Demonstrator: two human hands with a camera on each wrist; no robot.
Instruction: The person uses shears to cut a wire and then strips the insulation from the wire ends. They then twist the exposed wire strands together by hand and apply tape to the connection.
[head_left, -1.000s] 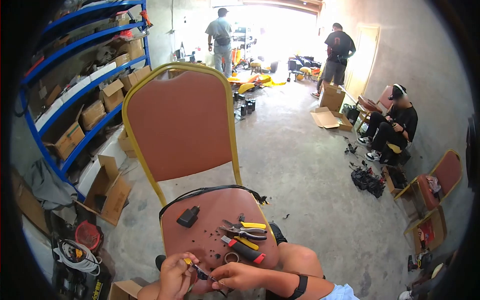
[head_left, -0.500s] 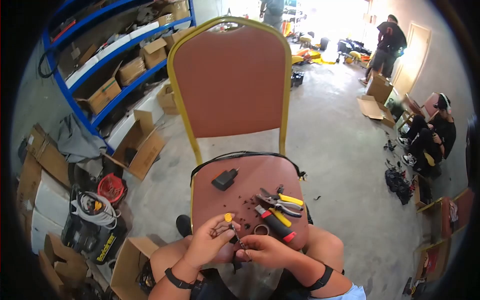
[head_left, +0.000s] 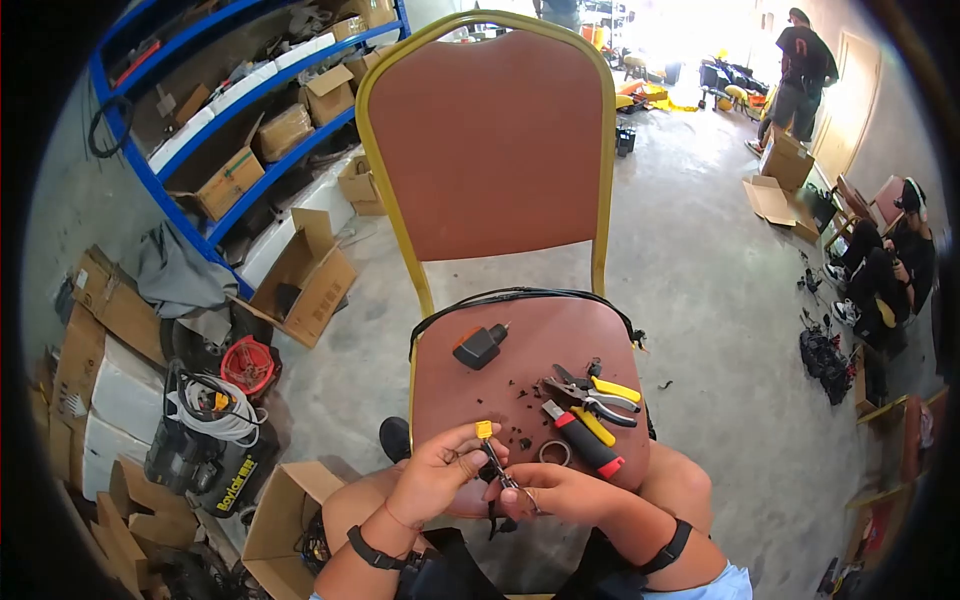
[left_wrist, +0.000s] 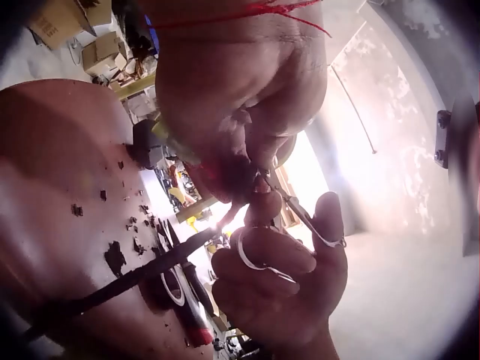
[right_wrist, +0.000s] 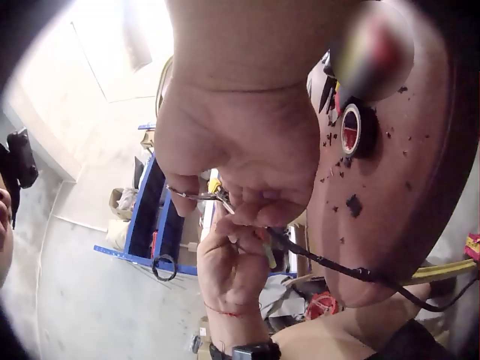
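Left hand (head_left: 432,478) and right hand (head_left: 568,492) nearly meet, fingers (head_left: 508,478) bent.

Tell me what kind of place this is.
Probably a workshop or storeroom: blue shelving stacked with cardboard boxes, pliers among black scraps on a chair seat, and more boxes on the bare concrete-looking floor.

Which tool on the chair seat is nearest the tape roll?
The red-and-black tool. It lies right beside the tape roll, while the yellow-handled pliers lie farther off, beyond it.
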